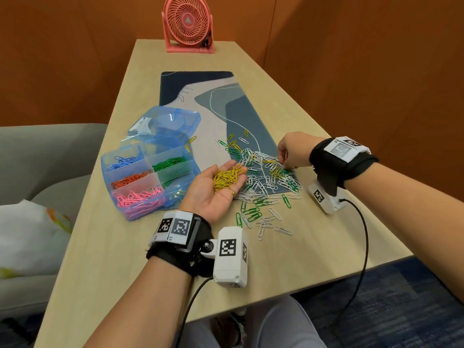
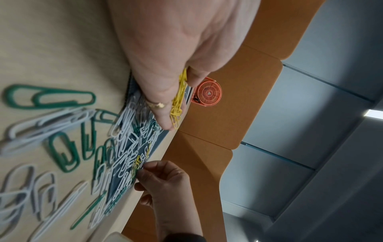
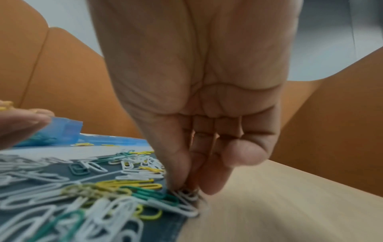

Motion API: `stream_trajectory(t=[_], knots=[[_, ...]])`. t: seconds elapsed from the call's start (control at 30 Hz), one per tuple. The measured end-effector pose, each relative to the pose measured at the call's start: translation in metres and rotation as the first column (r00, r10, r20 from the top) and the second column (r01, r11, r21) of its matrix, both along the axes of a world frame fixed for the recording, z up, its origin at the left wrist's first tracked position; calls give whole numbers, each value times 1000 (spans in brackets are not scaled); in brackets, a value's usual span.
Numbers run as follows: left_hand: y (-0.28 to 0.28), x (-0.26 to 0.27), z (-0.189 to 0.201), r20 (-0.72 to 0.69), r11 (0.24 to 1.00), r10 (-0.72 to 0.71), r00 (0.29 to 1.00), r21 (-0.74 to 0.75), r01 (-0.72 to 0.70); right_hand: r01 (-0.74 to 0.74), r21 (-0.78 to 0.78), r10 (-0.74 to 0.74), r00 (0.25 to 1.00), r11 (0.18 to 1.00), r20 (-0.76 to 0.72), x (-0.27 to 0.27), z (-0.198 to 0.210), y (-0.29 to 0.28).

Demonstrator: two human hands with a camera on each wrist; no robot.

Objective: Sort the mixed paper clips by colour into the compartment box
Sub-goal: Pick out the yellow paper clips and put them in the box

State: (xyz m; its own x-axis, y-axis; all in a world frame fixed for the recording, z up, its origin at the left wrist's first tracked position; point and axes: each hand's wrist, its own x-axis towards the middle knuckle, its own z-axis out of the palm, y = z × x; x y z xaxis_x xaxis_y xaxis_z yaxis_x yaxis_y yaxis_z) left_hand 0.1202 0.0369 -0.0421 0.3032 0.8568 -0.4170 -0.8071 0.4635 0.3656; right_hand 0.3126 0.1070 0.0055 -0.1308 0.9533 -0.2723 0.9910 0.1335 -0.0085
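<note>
My left hand (image 1: 218,187) lies palm up beside the box, fingers relaxed, carrying a heap of yellow clips (image 1: 227,177) (image 2: 178,98). The blue compartment box (image 1: 103,162) holds blue clips (image 1: 123,162), green clips (image 1: 168,163), orange clips (image 1: 130,178) and pink clips (image 1: 138,197) in separate compartments. A mixed pile (image 1: 261,172) of white, green and yellow clips covers the mat's near end. My right hand (image 1: 285,163) (image 3: 186,190) points down at the pile's right edge. Its fingertips pinch a clip there, and blur hides the colour.
The box's open lid (image 1: 165,119) stands behind it. A patterned mat (image 1: 241,109) runs up the wooden table (image 1: 313,247) towards a pink fan (image 1: 188,23). Loose clips spill onto the wood near me. A grey sofa (image 1: 37,151) with a white bag (image 1: 25,234) sits left.
</note>
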Motion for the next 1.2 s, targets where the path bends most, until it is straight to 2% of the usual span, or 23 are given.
stream_trajectory(t=[0.23, 0.57, 0.67, 0.8, 0.93, 1.2], knots=[[2, 0, -2, -4, 1000, -2, 1000, 7, 2, -97, -2, 97, 991, 995, -88, -10, -1, -3], [2, 0, -2, -12, 1000, 0, 1000, 8, 0, -93, 87, 102, 989, 992, -107, -5, -3, 2], [2, 1, -2, 5, 1000, 5, 1000, 4, -5, -91, 42, 96, 988, 995, -125, -1, 3, 1], [2, 1, -2, 9, 1000, 10, 1000, 4, -10, -123, -67, 117, 989, 990, -91, -1, 6, -2], [2, 0, -2, 3, 1000, 10, 1000, 8, -10, -135, -85, 131, 990, 987, -47, -6, 6, -1], [3, 0, -3, -4, 1000, 8, 1000, 6, -8, -174, -118, 193, 966, 978, 170, -5, 2, -4]])
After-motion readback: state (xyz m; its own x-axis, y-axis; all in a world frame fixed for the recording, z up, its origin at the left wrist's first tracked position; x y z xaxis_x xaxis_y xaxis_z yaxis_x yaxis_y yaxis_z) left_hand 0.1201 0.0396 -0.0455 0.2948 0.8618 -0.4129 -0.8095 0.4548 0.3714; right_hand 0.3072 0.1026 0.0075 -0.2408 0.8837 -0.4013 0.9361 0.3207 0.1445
